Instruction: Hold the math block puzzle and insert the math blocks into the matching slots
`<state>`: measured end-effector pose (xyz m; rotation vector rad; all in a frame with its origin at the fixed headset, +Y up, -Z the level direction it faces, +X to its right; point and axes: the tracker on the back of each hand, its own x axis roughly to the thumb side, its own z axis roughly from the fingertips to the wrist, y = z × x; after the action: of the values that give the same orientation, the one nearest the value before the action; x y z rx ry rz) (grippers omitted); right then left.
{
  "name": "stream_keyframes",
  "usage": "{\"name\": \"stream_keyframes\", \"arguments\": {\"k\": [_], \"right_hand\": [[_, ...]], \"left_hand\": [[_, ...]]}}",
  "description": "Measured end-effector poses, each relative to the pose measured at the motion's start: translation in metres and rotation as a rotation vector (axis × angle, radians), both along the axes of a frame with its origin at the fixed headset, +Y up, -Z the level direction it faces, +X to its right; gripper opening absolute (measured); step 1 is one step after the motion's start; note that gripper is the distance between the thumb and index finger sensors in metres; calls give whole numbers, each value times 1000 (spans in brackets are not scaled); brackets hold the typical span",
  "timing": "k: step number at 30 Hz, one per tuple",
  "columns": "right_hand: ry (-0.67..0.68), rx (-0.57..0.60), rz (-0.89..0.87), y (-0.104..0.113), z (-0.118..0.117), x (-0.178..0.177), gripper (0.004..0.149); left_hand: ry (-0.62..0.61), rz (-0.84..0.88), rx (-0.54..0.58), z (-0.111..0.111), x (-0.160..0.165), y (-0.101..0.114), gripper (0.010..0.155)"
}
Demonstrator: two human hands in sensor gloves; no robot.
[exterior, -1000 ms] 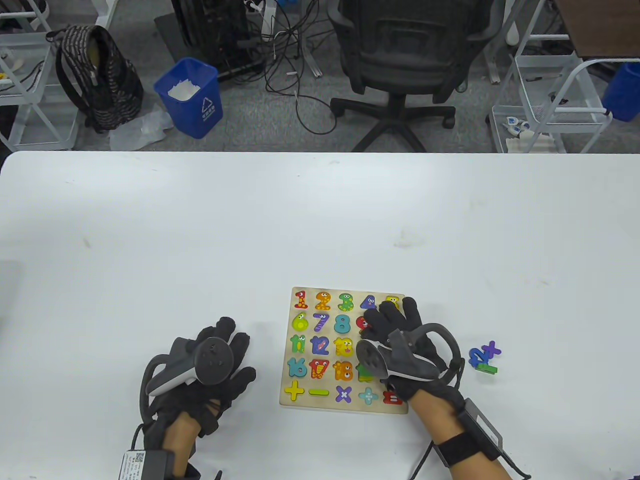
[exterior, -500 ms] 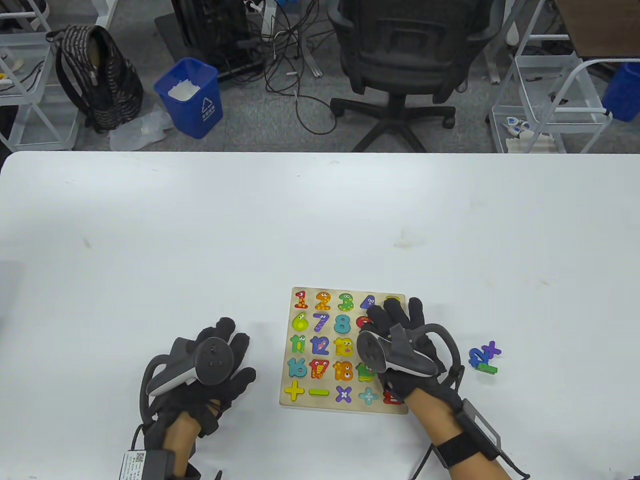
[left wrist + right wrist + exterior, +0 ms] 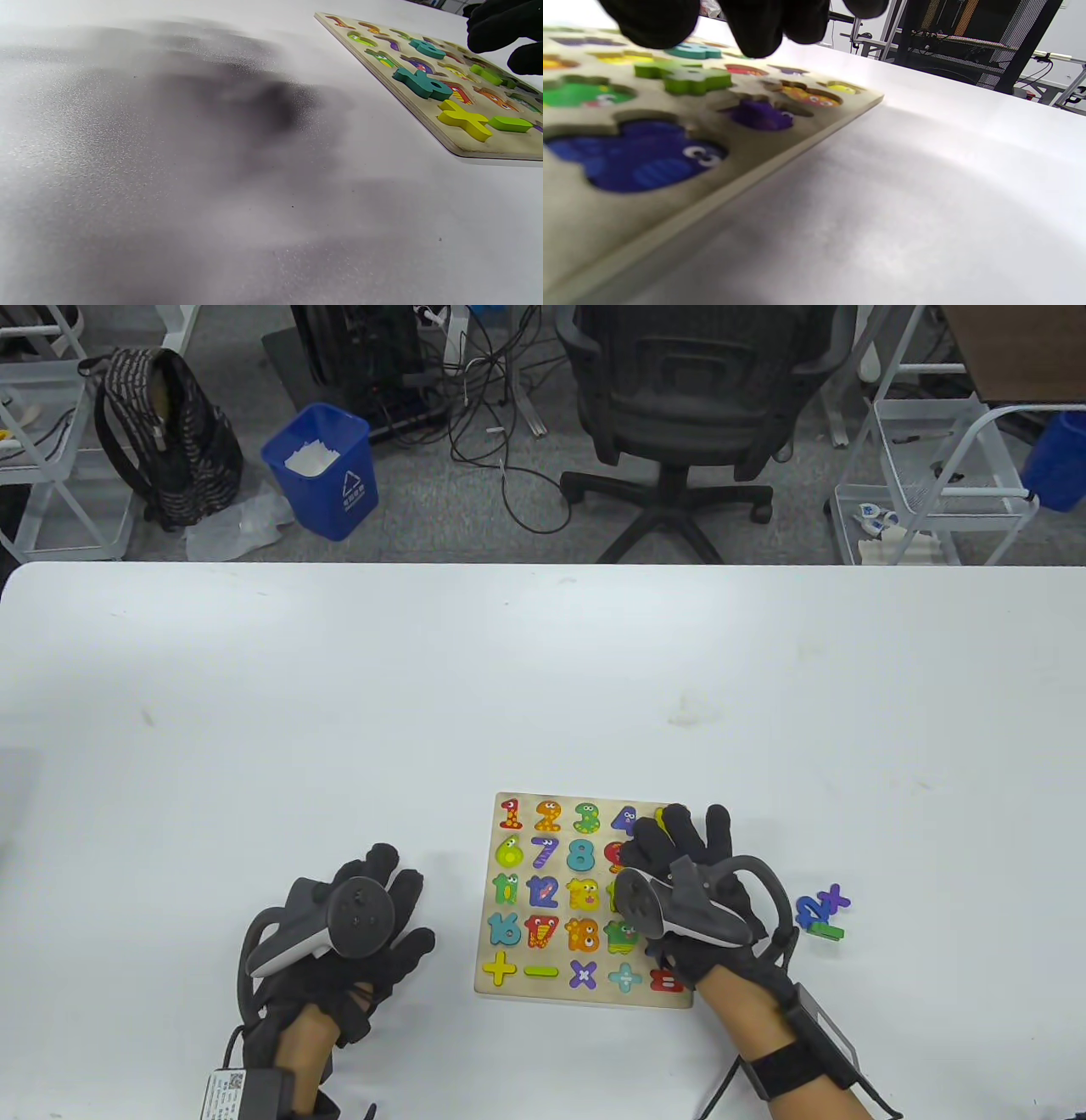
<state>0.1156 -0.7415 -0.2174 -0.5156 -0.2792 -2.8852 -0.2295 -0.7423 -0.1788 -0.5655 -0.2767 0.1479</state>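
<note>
White table [image 3: 543,670], R hand [image 3: 687,891] fingers spread over puzzle board [image 3: 560,891], L hand [image 3: 339,942] relaxed open, empty.

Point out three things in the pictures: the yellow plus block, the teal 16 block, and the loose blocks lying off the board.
yellow plus block [image 3: 499,968], table view, where its arms cross.
teal 16 block [image 3: 504,930], table view, middle.
loose blocks [image 3: 821,911], table view, centre of the pile.

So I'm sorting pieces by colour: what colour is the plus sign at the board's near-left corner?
Yellow: the plus sign shows best in the table view.
</note>
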Motion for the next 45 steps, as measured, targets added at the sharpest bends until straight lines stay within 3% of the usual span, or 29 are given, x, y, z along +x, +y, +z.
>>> {"name": "stream_keyframes", "arguments": {"k": [4, 13, 17, 26, 28, 35, 40, 43, 45], "right_hand": [[-26, 14, -23, 9, 0, 10, 61], [-218, 92, 12, 35, -8, 63, 54], [-294, 32, -33, 39, -9, 99, 52], [-446, -66, 71, 35, -9, 156, 48], [-460, -138, 123, 29, -10, 160, 49], [-418, -193, 210, 11, -19, 151, 52], [-328, -83, 136, 4, -22, 138, 49], [-322, 2, 2, 17, -23, 137, 50], [-315, -1, -47, 21, -22, 137, 57]], "left_hand": [[-4, -6, 1, 0, 0, 0, 74], [-14, -14, -8, -1, 2, -1, 74], [-7, -20, -13, -3, 2, 0, 74], [-15, -43, -24, -5, 7, -2, 74], [-15, -52, -28, -4, 6, -1, 74], [-16, -40, -33, -4, 5, -2, 72], [-21, -43, -35, -4, 5, -3, 73], [-18, -38, -36, -4, 5, -2, 73], [-16, -36, -31, -5, 4, -2, 73]]}}
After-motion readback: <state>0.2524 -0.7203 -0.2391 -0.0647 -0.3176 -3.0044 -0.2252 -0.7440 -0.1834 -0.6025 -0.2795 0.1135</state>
